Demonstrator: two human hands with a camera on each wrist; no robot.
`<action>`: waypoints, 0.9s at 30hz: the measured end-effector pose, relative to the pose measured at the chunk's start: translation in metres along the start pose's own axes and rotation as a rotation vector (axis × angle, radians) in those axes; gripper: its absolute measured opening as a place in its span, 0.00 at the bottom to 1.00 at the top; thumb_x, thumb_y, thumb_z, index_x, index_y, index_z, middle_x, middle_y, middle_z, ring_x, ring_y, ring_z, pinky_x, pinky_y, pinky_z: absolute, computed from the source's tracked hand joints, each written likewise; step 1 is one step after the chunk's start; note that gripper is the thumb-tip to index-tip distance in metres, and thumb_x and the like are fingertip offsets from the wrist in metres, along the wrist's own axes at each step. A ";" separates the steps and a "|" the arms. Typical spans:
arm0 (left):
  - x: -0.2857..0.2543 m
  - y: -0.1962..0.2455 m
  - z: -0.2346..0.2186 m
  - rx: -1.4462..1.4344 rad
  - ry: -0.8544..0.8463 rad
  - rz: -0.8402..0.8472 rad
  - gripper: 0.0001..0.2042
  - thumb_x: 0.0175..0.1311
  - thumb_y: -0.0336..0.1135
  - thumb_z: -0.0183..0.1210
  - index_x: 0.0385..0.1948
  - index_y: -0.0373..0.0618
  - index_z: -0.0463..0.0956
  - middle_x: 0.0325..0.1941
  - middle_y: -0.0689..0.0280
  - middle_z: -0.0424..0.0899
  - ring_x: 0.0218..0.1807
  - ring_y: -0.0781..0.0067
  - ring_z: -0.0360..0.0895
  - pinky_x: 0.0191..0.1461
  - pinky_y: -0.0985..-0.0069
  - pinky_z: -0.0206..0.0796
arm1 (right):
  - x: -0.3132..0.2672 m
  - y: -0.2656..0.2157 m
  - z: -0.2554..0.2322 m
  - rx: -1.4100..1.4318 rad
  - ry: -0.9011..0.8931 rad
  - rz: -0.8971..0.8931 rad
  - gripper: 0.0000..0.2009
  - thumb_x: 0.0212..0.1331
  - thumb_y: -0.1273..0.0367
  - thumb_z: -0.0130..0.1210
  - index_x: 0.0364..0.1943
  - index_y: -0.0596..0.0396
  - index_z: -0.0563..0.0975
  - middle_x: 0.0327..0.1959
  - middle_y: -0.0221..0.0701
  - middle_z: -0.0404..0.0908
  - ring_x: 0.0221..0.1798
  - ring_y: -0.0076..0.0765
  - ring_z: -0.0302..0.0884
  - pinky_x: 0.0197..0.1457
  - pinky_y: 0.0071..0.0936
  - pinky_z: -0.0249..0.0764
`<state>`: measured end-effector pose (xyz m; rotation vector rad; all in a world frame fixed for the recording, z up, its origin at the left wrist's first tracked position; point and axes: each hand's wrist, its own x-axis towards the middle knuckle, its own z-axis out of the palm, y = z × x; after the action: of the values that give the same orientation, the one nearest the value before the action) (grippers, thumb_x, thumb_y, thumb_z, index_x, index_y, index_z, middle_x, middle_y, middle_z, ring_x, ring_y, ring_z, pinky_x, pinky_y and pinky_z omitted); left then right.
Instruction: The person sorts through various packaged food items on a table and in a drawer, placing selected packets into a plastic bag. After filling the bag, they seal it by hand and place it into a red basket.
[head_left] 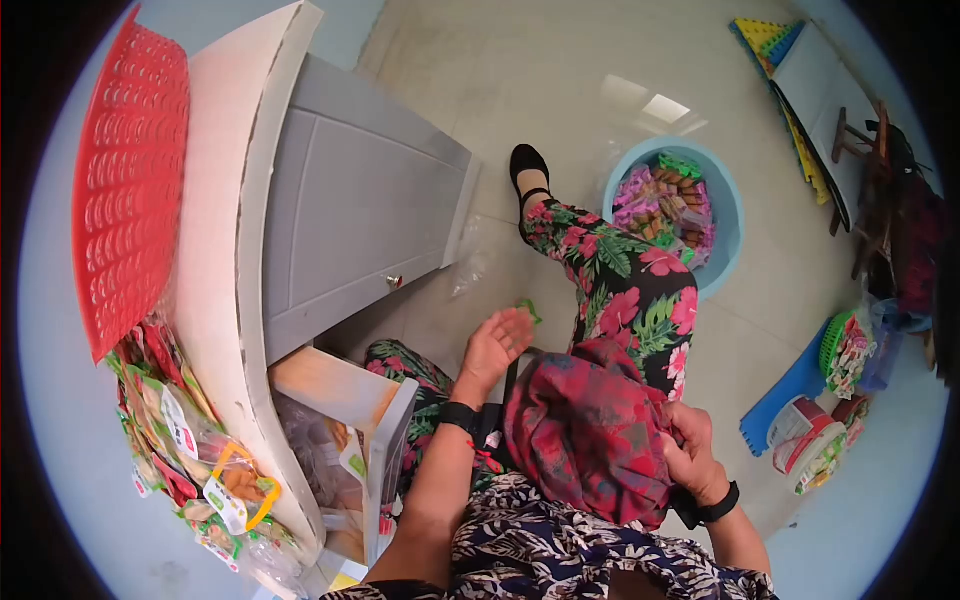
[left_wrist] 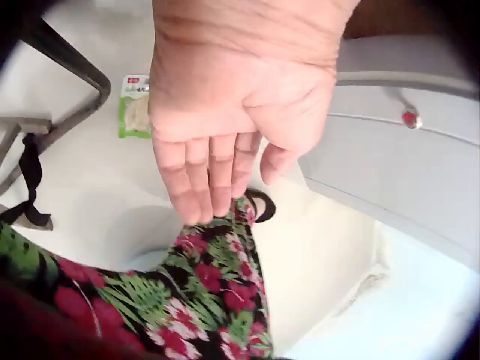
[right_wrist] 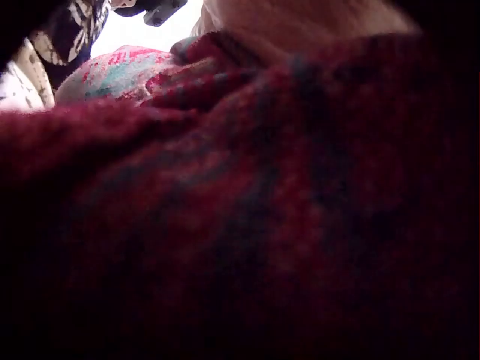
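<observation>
A bunched red cloth [head_left: 590, 430] with a dark floral pattern lies over the person's lap. At its right edge the right hand [head_left: 697, 455] grips the fabric between thumb and curled fingers. In the right wrist view the cloth [right_wrist: 247, 202] fills most of the picture and hides the fingers. The left hand [head_left: 497, 348] is held out left of the cloth, palm up and fingers extended, with nothing in it. Its palm [left_wrist: 240, 105] shows bare in the left wrist view. Beyond it on the floor lies a small green-edged packet [left_wrist: 135, 107].
A blue tub [head_left: 732, 215] of packaged snacks stands beside the floral-trousered leg. On the left is a grey cabinet [head_left: 365, 205] with a pulled-out drawer [head_left: 335, 385] holding packets. A red basket [head_left: 130, 190] and several snack packets [head_left: 180, 430] lie on top. Folded furniture [head_left: 825, 100] leans at right.
</observation>
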<state>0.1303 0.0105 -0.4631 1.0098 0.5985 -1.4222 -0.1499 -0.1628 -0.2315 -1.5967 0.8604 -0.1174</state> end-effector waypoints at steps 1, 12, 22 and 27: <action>0.010 -0.012 -0.014 0.022 0.054 -0.016 0.21 0.76 0.46 0.57 0.61 0.39 0.74 0.61 0.53 0.83 0.62 0.56 0.82 0.62 0.59 0.78 | 0.001 0.000 0.000 0.001 0.001 -0.009 0.09 0.54 0.67 0.59 0.33 0.59 0.76 0.19 0.33 0.64 0.19 0.36 0.63 0.28 0.32 0.62; 0.078 -0.058 -0.070 1.411 0.197 0.264 0.19 0.61 0.36 0.66 0.53 0.41 0.83 0.53 0.48 0.85 0.54 0.47 0.84 0.61 0.59 0.76 | 0.004 -0.002 -0.002 0.027 -0.053 0.051 0.08 0.52 0.66 0.61 0.30 0.56 0.78 0.20 0.34 0.69 0.21 0.42 0.70 0.28 0.34 0.66; 0.132 -0.064 -0.078 1.751 0.196 0.114 0.21 0.57 0.33 0.65 0.55 0.42 0.86 0.85 0.50 0.53 0.70 0.45 0.75 0.69 0.58 0.71 | 0.025 -0.013 -0.012 0.150 -0.162 0.217 0.07 0.55 0.69 0.65 0.34 0.58 0.83 0.24 0.36 0.81 0.25 0.40 0.82 0.31 0.33 0.75; 0.163 -0.078 -0.077 1.780 0.172 -0.011 0.21 0.58 0.34 0.65 0.55 0.43 0.86 0.87 0.56 0.49 0.70 0.49 0.76 0.69 0.59 0.72 | 0.034 -0.010 -0.018 0.204 -0.198 0.201 0.08 0.61 0.67 0.65 0.32 0.56 0.81 0.21 0.32 0.77 0.22 0.34 0.76 0.28 0.32 0.68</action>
<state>0.0901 0.0018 -0.6553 2.4456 -0.8315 -1.7264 -0.1302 -0.1981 -0.2312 -1.3003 0.8214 0.0922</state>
